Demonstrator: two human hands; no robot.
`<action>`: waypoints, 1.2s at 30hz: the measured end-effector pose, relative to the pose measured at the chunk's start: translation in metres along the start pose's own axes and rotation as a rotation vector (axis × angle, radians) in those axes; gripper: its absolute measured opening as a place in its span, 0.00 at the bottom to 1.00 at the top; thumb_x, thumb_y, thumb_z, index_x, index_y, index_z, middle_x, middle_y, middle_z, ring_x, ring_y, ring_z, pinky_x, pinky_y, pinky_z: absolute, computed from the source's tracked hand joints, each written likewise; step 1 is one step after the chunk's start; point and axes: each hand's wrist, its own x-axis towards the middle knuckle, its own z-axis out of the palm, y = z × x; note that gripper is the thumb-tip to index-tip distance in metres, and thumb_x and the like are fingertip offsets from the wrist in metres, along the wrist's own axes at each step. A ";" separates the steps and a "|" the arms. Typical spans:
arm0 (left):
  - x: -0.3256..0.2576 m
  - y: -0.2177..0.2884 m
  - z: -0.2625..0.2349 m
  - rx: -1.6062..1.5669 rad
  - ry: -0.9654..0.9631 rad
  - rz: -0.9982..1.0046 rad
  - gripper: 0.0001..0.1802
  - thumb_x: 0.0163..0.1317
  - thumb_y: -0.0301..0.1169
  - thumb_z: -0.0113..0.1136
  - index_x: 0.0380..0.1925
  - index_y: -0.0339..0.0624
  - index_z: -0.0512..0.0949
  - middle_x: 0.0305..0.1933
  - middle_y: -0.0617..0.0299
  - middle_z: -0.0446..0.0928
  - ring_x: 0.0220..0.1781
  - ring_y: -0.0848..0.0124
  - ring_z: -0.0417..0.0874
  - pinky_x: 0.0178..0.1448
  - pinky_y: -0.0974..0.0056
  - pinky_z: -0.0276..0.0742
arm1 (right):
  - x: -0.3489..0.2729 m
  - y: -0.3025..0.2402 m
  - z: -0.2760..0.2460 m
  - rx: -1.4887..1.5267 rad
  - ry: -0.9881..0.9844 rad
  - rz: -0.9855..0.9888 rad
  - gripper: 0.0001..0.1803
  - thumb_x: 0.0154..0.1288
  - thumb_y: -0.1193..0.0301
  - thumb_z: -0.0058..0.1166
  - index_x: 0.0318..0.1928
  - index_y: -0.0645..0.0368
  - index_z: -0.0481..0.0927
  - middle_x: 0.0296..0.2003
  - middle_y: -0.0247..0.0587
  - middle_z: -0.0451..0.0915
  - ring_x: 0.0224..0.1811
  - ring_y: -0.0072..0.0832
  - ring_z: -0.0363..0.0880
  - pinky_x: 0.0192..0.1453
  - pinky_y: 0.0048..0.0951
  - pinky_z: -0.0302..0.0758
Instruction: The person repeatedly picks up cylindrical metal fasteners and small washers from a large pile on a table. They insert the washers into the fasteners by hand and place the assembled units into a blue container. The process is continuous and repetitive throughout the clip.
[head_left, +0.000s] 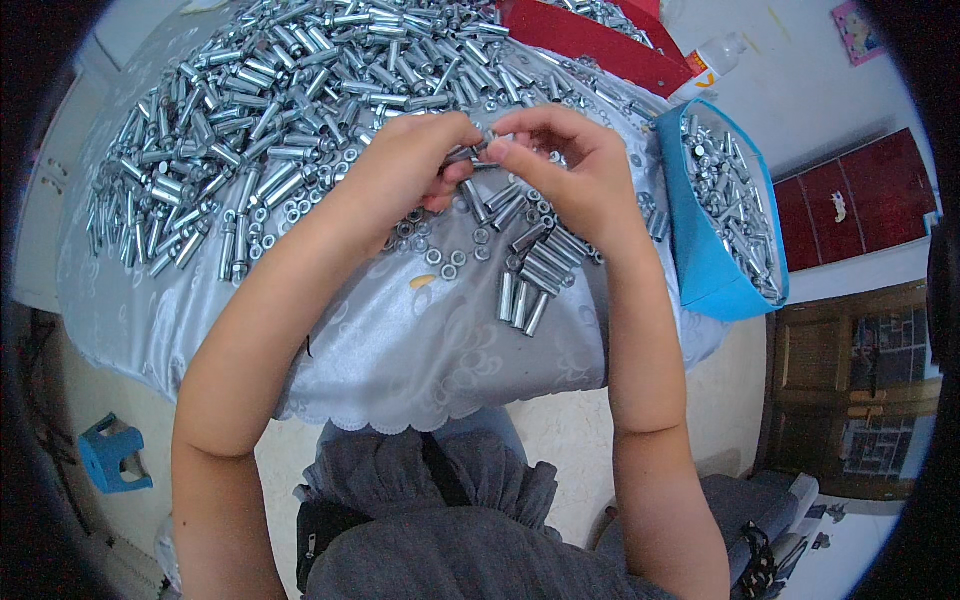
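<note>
My left hand is closed, with a shiny metal anchor bolt pinched in its fingers. Thumb and forefinger of my right hand come together at the bolt's end, around a small piece too hidden to name. Below the hands, loose hex nuts lie scattered on the silvery tablecloth. A cluster of metal sleeves lies under my right hand, several of them side by side. A large heap of bolts with sleeves spreads over the far and left parts of the table.
At the right table edge stands a blue fabric bin filled with metal bolts. Behind it are a red box holding more hardware and a white bottle. A blue stool is on the floor at left.
</note>
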 end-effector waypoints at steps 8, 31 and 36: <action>0.001 -0.001 -0.001 -0.059 0.012 -0.007 0.12 0.59 0.40 0.47 0.29 0.45 0.72 0.16 0.73 0.58 0.15 0.83 0.53 0.20 0.75 0.50 | 0.000 -0.004 0.000 -0.030 -0.034 -0.112 0.12 0.49 0.69 0.61 0.37 0.55 0.81 0.27 0.31 0.76 0.28 0.18 0.69 0.34 0.19 0.64; 0.005 -0.005 0.000 0.127 0.118 0.005 0.14 0.61 0.40 0.46 0.37 0.42 0.72 0.17 0.70 0.64 0.14 0.82 0.58 0.17 0.75 0.53 | 0.000 -0.010 -0.008 -0.146 -0.102 -0.187 0.12 0.47 0.72 0.62 0.36 0.56 0.80 0.30 0.29 0.74 0.31 0.16 0.68 0.36 0.18 0.65; 0.003 -0.004 -0.003 0.143 0.083 0.007 0.14 0.59 0.39 0.46 0.36 0.41 0.73 0.19 0.67 0.68 0.16 0.81 0.63 0.18 0.74 0.57 | -0.001 -0.011 -0.007 -0.192 -0.109 -0.210 0.11 0.49 0.72 0.61 0.35 0.58 0.80 0.29 0.30 0.75 0.30 0.18 0.69 0.36 0.19 0.67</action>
